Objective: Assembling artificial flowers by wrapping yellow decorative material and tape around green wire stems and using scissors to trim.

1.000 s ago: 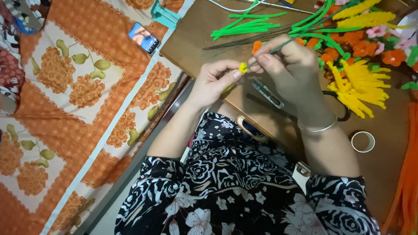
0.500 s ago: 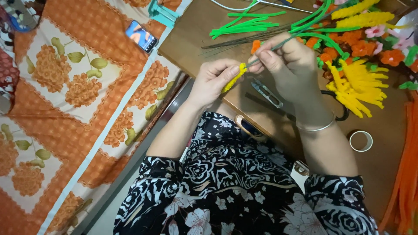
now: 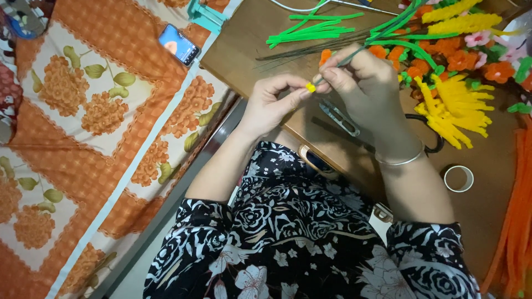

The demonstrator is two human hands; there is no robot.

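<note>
The brown wooden surface [image 3: 244, 50] fills the upper right, and the orange flower-patterned bedspread [image 3: 83, 144] lies to its left. A dark smartphone with a lit screen [image 3: 178, 44] rests on the bedspread near the surface's edge. On the surface, the bundle of green fuzzy pipe cleaners [image 3: 310, 34] lies behind the hands. The heap of yellow pipe-cleaner pieces [image 3: 457, 108] sits to the right of the right hand [image 3: 366, 88], with the small white tape roll [image 3: 459, 178] nearer the person. The left hand [image 3: 271, 105] meets the right over the surface, a small yellow pipe-cleaner bit [image 3: 311, 87] between them.
</note>
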